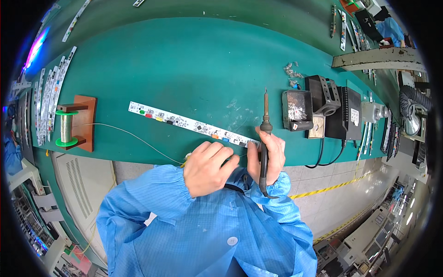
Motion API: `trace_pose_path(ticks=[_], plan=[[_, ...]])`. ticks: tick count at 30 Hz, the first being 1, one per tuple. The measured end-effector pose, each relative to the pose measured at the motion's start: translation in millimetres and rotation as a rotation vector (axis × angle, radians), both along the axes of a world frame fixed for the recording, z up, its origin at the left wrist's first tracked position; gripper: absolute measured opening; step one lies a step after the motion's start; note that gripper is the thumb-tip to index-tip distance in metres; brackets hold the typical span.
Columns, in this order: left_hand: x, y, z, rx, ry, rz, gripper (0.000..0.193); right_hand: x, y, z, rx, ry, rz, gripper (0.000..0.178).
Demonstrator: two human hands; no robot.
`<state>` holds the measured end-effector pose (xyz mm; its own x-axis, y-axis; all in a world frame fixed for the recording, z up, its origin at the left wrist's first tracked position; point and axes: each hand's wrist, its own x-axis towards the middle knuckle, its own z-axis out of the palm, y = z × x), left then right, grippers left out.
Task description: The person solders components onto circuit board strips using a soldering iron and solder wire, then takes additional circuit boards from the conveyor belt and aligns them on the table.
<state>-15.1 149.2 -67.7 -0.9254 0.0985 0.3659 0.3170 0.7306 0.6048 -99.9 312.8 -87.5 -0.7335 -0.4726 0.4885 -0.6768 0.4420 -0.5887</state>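
Note:
A long white circuit board strip [184,122] with small coloured parts lies slantwise on the green bench mat. My right hand [272,154] is closed around a soldering iron [264,159], whose tip points up and away. The thumb and fingers of that hand are also at the strip's right end, where they partly cover it. Just below the strip, my left hand [210,168] is curled, back upward. Thin solder wire [134,134] runs from a green-ended spool [66,128] at the left into this hand. The wire's end and the left fingertips are hidden.
The spool sits on a brown stand [87,124]. More board strips [48,99] lie at the far left. On the right are a dark tray of solder scraps [297,108], an iron holder [325,94], a black box [350,113] with cables, and loose small parts [291,71].

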Motion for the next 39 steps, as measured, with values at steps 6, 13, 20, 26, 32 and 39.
trace_pose_path(ticks=[6, 13, 20, 26, 32, 39], plan=[[13.6, 20.6, -5.7, 0.274, 0.014, 0.063, 0.017, 16.1, 22.4, 9.1, -0.240, -0.240, 0.155, 0.049], [10.4, 11.8, -19.7, -0.048, 0.021, -0.012, 0.014, 18.8, 29.0, 1.7, -0.160, -0.246, 0.101, 0.049], [12.0, 12.0, -24.1, -0.099, 0.073, -0.013, 0.013, 19.4, 30.2, -3.0, -0.221, -0.229, 0.072, 0.047], [16.5, 11.0, -20.8, -0.135, 0.061, -0.055, 0.015, 19.3, 29.6, -1.9, -0.248, -0.243, 0.107, 0.048], [17.9, 17.1, 3.8, 0.145, 0.048, -0.008, 0.010, 35.6, 26.4, 14.5, -0.415, -0.616, 0.271, 0.047], [16.4, 7.6, 9.0, 0.264, 0.024, 0.102, 0.017, 20.4, 33.3, 18.9, -0.362, -0.485, 0.174, 0.038]])
